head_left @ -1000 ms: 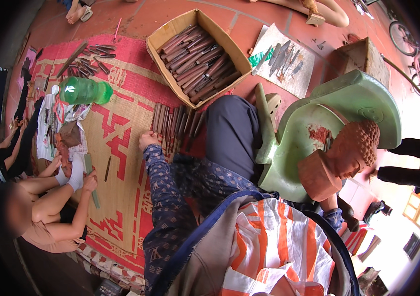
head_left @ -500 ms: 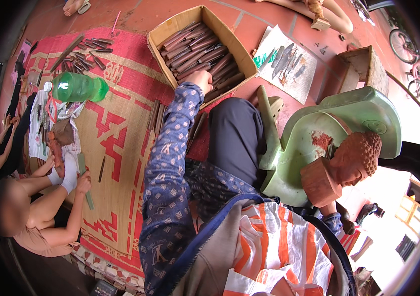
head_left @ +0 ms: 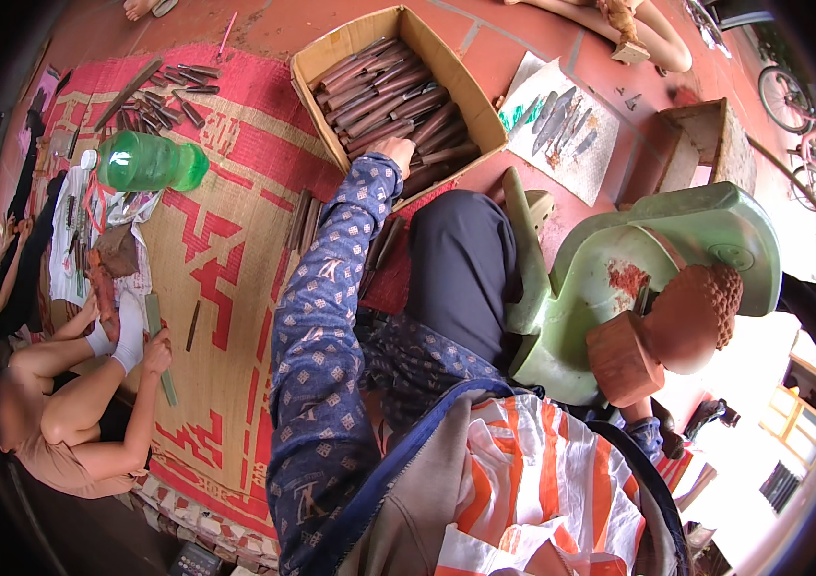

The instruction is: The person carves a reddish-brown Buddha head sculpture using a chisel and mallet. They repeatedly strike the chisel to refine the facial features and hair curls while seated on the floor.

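Note:
My left hand [head_left: 392, 154] is in a cardboard box [head_left: 483, 108], over a heap of carving tools [head_left: 384, 103] with brown handles. Its fingers curl down among the tools; the tips, and whatever they grip, are hidden. On my right, a reddish-brown carved wooden head [head_left: 705, 309] with bumpy hair lies tilted on its side, its block base [head_left: 623, 355] toward me, by the green plastic chair [head_left: 547, 338]. My right hand [head_left: 636, 411] is at the underside of this carving, mostly covered by it. A short dark tool [head_left: 643, 296] shows beside the carving.
More tools [head_left: 156, 106] and a green bottle [head_left: 149, 163] are on the red-and-tan mat [head_left: 235, 226]. At left sits a person [head_left: 91, 432] holding a greenish strip [head_left: 160, 350]. Dark blades lie on a white sheet [head_left: 571, 134], near a wooden stool [head_left: 710, 134].
The view has shifted slightly. My left hand stays at nearly the same spot in the box, and the carved head stays tilted by the chair.

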The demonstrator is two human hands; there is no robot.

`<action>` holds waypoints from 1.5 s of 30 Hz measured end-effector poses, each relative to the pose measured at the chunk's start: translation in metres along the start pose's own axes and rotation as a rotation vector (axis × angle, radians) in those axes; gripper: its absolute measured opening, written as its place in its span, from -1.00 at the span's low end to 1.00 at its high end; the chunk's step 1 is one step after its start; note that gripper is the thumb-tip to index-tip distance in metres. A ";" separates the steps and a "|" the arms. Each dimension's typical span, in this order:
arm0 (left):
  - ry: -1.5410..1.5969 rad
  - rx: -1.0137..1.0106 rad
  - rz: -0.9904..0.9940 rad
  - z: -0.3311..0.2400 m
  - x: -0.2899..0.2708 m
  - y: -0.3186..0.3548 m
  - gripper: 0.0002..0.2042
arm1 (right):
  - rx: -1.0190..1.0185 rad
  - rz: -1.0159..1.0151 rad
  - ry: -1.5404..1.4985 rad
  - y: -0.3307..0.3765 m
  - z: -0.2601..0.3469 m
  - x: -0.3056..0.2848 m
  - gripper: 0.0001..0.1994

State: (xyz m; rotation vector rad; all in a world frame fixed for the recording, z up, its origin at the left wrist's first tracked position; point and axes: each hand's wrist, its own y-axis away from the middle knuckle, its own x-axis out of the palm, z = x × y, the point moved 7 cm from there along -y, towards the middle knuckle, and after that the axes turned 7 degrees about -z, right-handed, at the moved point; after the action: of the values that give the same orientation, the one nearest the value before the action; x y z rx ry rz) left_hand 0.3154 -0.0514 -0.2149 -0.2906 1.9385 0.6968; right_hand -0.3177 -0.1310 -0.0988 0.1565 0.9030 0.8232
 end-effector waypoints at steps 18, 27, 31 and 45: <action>0.495 -0.617 -0.847 0.250 0.043 0.226 -0.91 | -0.108 -0.016 0.495 -0.001 0.039 -0.003 -0.57; 0.167 -0.842 -0.800 0.202 0.077 0.226 -0.76 | -0.153 -0.066 0.536 -0.002 0.058 -0.005 -0.56; 0.261 -0.584 -1.103 0.156 -0.013 0.182 -0.78 | -0.140 -0.081 0.464 0.001 0.056 -0.005 -0.57; -0.117 -0.305 -0.185 0.020 0.005 -0.024 -0.76 | -0.139 -0.076 0.502 -0.009 0.086 0.001 -0.60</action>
State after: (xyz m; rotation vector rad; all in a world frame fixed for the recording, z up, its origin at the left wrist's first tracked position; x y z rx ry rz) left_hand 0.3398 -0.0588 -0.2342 -0.5964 1.6679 0.8653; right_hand -0.2484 -0.1190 -0.0493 -0.2156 1.3076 0.8666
